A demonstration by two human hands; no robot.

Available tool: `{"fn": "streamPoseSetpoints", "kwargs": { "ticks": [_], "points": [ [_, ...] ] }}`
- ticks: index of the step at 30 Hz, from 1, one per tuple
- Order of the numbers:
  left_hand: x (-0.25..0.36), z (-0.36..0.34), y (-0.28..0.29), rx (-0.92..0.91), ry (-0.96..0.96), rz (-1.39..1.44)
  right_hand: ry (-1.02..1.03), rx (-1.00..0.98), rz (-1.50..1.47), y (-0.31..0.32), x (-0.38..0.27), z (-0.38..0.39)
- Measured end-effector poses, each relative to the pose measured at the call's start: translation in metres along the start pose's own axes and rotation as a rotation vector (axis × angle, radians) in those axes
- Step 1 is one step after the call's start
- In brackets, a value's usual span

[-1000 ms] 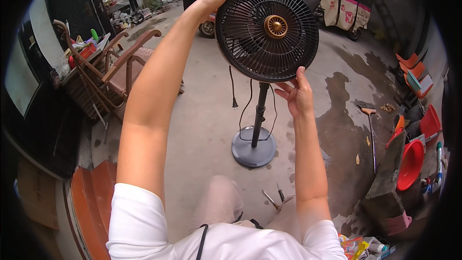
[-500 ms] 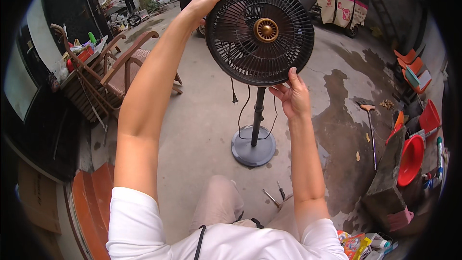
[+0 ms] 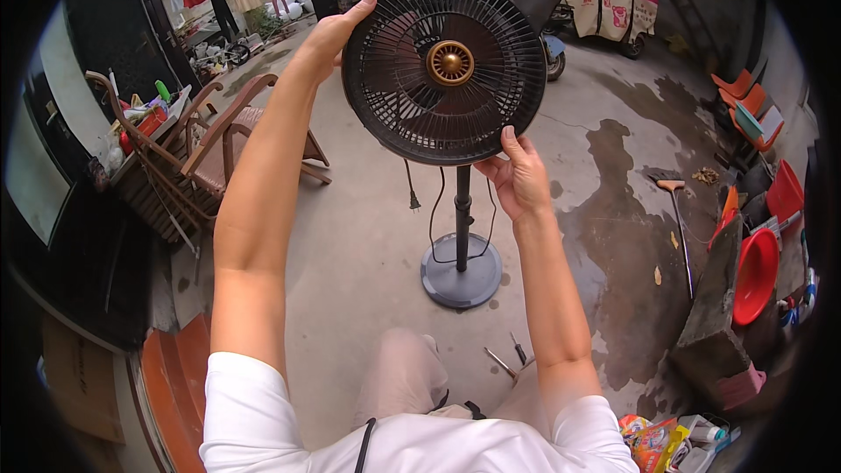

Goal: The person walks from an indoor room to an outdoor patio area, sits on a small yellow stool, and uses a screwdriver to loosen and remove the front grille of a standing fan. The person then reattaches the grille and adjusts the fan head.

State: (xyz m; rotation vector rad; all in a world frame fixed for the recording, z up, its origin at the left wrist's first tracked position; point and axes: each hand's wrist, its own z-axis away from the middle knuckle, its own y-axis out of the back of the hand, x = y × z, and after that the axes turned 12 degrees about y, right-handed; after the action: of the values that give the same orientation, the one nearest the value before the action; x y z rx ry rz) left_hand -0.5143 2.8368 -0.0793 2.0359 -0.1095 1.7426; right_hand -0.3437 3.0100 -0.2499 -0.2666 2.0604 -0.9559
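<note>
Left hand [image 3: 326, 42] clamped on the black fan [image 3: 450, 63] at its upper-left rim, right hand [image 3: 524, 182] gripping the lower-right edge! The caged head [image 3: 491, 105] sits upper centre, its pole [image 3: 462, 219] dropping to a round grey base [image 3: 441, 285] just below mid-frame.

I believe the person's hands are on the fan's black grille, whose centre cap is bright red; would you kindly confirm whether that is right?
Not quite: the head view shows a gold centre cap, not red; the left hand and right hand are indeed on the fan's black grille.
</note>
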Motion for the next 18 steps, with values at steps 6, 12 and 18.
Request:
{"fn": "streamPoseSetpoints", "kwargs": {
  "ticks": [6, 12, 18],
  "points": [
    [-0.005, -0.008, 0.016, -0.048, 0.047, -0.065, -0.007, 0.02, -0.086, -0.002, 0.005, 0.0],
    [0.001, 0.003, 0.009, -0.058, 0.015, -0.096, 0.039, -0.029, -0.141, 0.005, 0.013, -0.002],
    [-0.001, 0.003, 0.016, -0.082, -0.029, -0.142, 0.063, -0.004, -0.154, 0.003, 0.016, 0.002]
  ]
}}
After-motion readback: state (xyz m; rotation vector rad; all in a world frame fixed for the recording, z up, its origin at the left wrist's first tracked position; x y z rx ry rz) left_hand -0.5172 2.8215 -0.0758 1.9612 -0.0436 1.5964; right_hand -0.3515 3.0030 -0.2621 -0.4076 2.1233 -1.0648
